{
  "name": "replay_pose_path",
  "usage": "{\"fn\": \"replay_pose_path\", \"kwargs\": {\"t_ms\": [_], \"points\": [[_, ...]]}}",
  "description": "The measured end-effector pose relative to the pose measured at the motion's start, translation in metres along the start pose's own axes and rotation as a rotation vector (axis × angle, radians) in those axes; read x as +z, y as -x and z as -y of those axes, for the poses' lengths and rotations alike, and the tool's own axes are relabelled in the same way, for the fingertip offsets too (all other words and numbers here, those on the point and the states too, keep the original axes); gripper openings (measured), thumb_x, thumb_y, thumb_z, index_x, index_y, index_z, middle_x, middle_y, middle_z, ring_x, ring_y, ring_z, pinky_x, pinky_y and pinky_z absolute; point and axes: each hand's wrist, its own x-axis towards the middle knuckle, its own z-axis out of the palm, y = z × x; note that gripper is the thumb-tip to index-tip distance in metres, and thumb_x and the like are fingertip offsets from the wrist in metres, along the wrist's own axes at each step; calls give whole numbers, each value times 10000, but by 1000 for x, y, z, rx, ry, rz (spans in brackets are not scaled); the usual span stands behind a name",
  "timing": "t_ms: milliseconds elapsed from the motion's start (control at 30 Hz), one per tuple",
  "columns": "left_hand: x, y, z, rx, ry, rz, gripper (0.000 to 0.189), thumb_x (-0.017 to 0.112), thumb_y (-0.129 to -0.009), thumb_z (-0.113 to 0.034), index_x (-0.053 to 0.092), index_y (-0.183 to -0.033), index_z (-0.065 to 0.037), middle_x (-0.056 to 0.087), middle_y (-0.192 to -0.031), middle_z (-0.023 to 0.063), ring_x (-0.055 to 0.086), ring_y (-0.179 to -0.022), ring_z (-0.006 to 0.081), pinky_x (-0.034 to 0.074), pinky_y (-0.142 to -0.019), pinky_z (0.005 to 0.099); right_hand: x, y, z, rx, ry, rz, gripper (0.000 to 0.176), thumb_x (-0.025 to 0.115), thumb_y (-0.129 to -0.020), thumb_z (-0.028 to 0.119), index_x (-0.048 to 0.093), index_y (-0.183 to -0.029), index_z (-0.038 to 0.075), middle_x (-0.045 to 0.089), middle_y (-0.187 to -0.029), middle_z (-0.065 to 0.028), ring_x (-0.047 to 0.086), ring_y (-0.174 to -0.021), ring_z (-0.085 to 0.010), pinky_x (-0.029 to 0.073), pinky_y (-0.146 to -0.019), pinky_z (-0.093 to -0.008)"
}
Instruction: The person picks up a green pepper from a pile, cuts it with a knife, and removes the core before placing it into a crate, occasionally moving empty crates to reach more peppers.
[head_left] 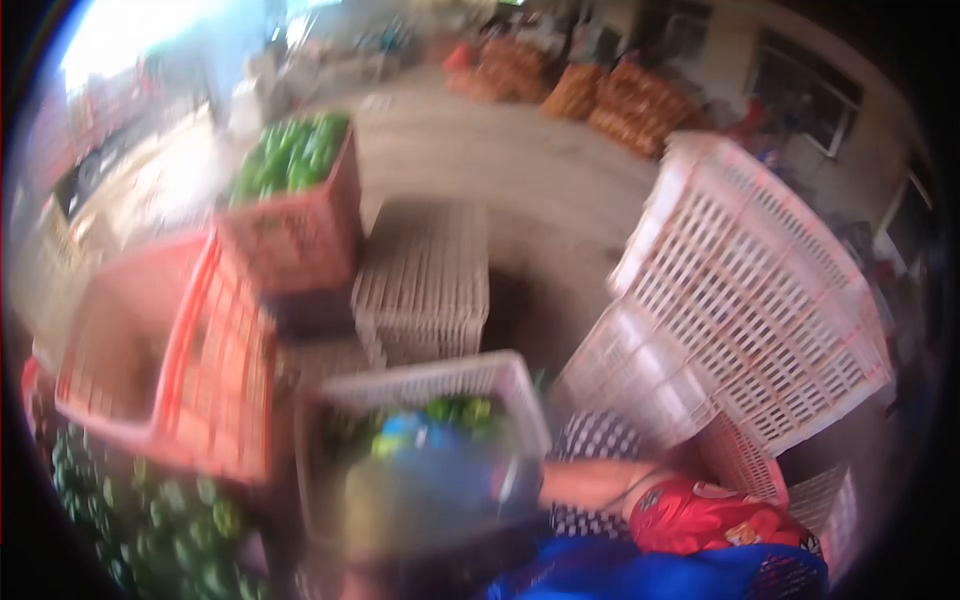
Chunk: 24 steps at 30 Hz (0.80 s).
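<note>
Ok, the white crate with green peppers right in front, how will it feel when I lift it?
Probably fairly heavy: the white crate looks loaded with green peppers. Its slatted plastic walls look stiff, so it should hold its shape. The peppers lie loose, so they may shift if it tilts.

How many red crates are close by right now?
2: a full crate of green peppers upper left; an empty crate tipped below it, at left. Blurred orange stacks farther back may hide more.
</note>
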Motion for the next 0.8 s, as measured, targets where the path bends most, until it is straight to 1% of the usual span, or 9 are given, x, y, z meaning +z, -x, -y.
{"fn": "replay_pose_path", "kwargs": {"t_ms": [67, 200, 300, 367, 500, 633, 667, 700, 800], "points": [[-9, -5, -8, -62, 148, 100, 247, 689, -939, -292, 708, -945, -46, 695, -799, 50, 628, -653, 143, 502, -587, 303, -2, -7, 1, 602, -605, -111, 265, 626, -1031, 184, 640, -1253, 41, 684, -1102, -54, 636, -962, -125, 545, -865, -320], [-13, -3, -21, -58, 386, 134, 377, 718, -951, -415, 682, -958, -40, 650, -725, 23, 580, -549, 102, 458, -486, 236, -8, -13, -18, 592, -919, -159, 409, 730, -967, 188, 621, -1333, 43, 657, -1033, 10, 599, -909, -71, 527, -821, -252], [-8, -8, -10, -147, 593, 217, 416, 723, -933, -450, 678, -964, -38, 589, -617, 19, 506, -419, 120, 421, -397, 269, -12, -5, -27, 573, -903, -151, 418, 748, -962, 205, 624, -1327, 44, 656, -1043, 9, 594, -924, -73, 534, -808, -262], [-11, -13, 12, -98, 942, 469, 422, 696, -957, -447, 669, -1002, -28, 569, -608, 30, 488, -397, 148, 422, -390, 292, -9, -1, -38, 569, -930, -186, 422, 750, -962, 212, 623, -1328, 46, 658, -1038, 5, 595, -920, -72, 537, -805, -258], [-3, -7, 28, -34, 955, 484, 430, 574, -1016, -470, 661, -1004, -50, 553, -571, 55, 456, -371, 187, 389, -372, 324, -18, -2, -25, 581, -1071, -194, 370, 754, -960, 219, 637, -1266, 47, 679, -1052, -11, 630, -905, -92, 552, -794, -279], [8, -2, 24, -14, 879, 454, 461, 446, -1064, -491, 642, -955, -88, 526, -533, 64, 412, -347, 210, 359, -366, 357, -16, 3, -65, 622, -794, -347, 299, 689, -984, 132, 644, -1247, -3, 715, -1153, -84, 681, -990, -133, 558, -853, -266], [5, 0, 12, 0, 1147, 642, 456, 439, -1067, -485, 634, -938, -94, 522, -533, 62, 409, -348, 211, 358, -366, 360, -24, 3, -75, 602, -203, -176, 291, 712, -971, 173, 667, -1217, 24, 729, -1077, -54, 678, -938, -123, 543, -802, -256], [4, 5, -1, 21, 1416, 825, 451, 432, -1071, -479, 626, -922, -100, 518, -533, 59, 407, -349, 211, 357, -367, 363, -26, 4, -70, 630, -111, -114, 309, 717, -956, 240, 676, -1193, 45, 734, -1058, -84, 694, -930, -170, 547, -815, -303], [-12, 23, -8, -268, 1533, 212, 482, 364, -1081, -488, 603, -893, -115, 477, -497, 65, 361, -314, 227, 338, -342, 396, -20, -2, -49, 588, 39, -17, 330, 694, -953, 363, 700, -1137, 89, 752, -1045, -148, 731, -959, -276, 554, -834, -395]]}}
